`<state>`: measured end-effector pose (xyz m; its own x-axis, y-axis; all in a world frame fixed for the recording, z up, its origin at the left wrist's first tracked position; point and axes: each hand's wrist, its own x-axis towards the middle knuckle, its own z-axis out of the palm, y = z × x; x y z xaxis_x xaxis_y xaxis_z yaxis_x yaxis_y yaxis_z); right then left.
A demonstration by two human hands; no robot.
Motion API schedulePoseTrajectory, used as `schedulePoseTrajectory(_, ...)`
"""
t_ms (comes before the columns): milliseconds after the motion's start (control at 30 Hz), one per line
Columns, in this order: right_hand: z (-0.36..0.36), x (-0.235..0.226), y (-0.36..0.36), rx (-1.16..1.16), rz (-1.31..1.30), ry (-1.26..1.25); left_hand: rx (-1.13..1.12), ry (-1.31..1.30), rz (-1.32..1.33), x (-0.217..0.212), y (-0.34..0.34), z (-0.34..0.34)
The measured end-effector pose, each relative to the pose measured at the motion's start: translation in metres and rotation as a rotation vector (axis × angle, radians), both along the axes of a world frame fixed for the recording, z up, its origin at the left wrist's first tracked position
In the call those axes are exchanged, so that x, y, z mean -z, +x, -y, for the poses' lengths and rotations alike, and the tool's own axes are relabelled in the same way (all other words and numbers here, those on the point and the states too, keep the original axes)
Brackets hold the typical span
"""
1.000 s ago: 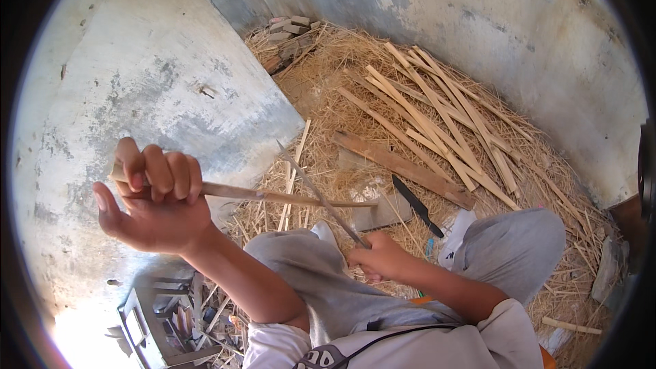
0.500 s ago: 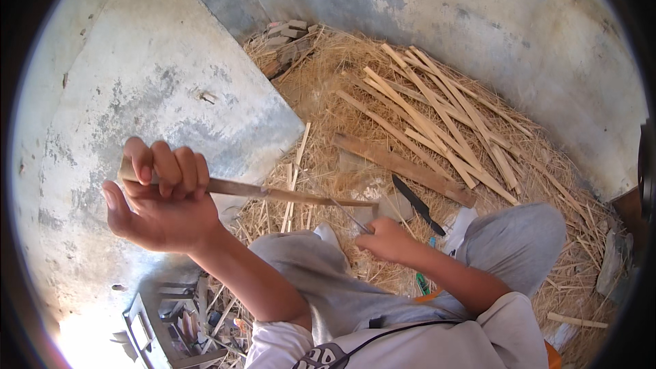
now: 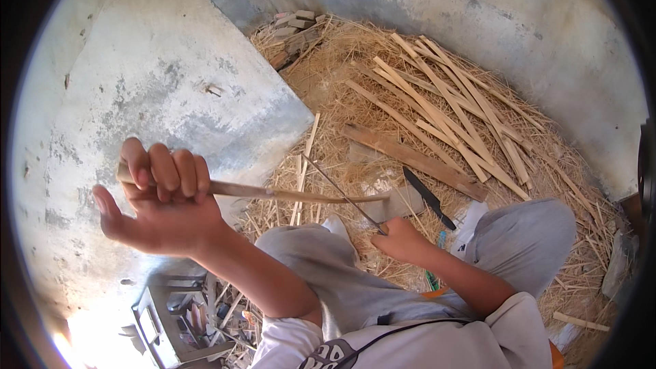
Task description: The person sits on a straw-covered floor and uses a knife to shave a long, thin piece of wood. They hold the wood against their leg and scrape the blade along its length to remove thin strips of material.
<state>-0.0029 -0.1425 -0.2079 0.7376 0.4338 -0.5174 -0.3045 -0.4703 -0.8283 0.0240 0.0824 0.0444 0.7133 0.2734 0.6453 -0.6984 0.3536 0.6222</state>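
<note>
My left hand (image 3: 160, 201) is raised at the left, fingers curled around one end of a long thin wooden stick (image 3: 301, 195) that runs level to the right. Its far tip ends above the straw near a flat pale block (image 3: 404, 203). My right hand (image 3: 400, 239) rests lower, over my grey-trousered knees (image 3: 328, 260), pinching a thin dark blade or rod (image 3: 338, 191) that slants up-left and crosses the stick. A dark-bladed knife (image 3: 427, 197) lies on the straw just beyond the right hand.
Straw and shavings (image 3: 342, 61) cover the ground, with several split wooden slats (image 3: 437, 102) and a plank (image 3: 410, 158) lying on them. Grey concrete walls (image 3: 157, 89) close in at left and behind. A small crate of tools (image 3: 178, 314) sits at lower left.
My left hand has slid the stick rightward, so its tip reaches farther toward the pale block. My right hand has shifted a little right with the thin blade still against the stick.
</note>
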Motion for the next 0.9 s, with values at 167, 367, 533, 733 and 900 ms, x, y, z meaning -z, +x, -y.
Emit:
schedulePoseTrajectory(167, 0.01, -0.033, 0.002, -0.014, 0.091, 0.073, -0.016, 0.129, 0.051, 0.001, 0.003, 0.015)
schedulePoseTrajectory(367, -0.006, -0.03, -0.019, 0.021, 0.252, 0.265, -0.145, 0.1, 0.031, 0.003, 0.005, 0.024)
schedulePoseTrajectory(533, 0.005, 0.08, 0.021, 0.188, -0.288, 0.068, 0.03, 0.157, 0.088, 0.002, 0.005, 0.002)
schedulePoseTrajectory(733, -0.008, -0.01, 0.01, 0.035, 0.22, 0.159, -0.105, 0.213, 0.077, 0.005, 0.003, 0.009)
schedulePoseTrajectory(900, -0.018, 0.054, -0.015, 0.146, 0.275, 0.265, -0.322, 0.123, 0.116, 0.008, 0.018, 0.015)
